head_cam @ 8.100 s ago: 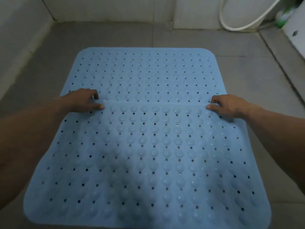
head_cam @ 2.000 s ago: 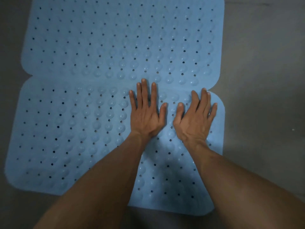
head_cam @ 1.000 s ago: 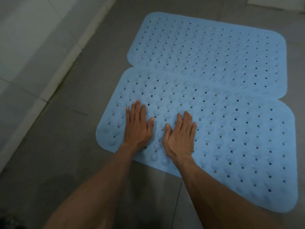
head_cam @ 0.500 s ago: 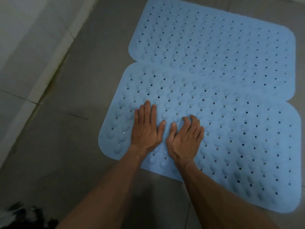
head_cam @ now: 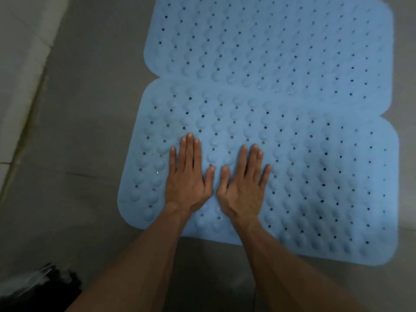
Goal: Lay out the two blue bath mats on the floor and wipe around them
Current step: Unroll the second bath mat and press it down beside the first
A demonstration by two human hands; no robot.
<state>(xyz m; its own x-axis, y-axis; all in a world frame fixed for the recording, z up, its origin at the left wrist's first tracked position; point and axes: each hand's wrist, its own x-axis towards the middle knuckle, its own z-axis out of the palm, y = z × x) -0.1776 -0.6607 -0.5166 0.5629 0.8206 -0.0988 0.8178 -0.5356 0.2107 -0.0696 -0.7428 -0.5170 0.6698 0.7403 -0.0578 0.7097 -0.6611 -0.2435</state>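
Two blue bath mats lie flat on the grey floor in the head view, and both hands rest on the nearer one. The near mat spreads ahead of the fingertips, out to the right of the right hand, and back under both wrists to its front edge. The far mat lies beyond the fingertips, its near edge meeting the near mat's far edge along a seam, set a little askew so the rounded corners leave notches at either end.

The left hand is an open grip, palm down, fingers straight and close together, pressed flat on the near mat's bumps and holes. The right hand lies just beside it in the same way, open and flat, the two thumbs near each other but apart. Neither holds anything.

Left of the left hand, past the floor strip, runs a pale tiled ledge. Behind the left forearm, at the bottom corner, sits a dark blurred object that cannot be made out.
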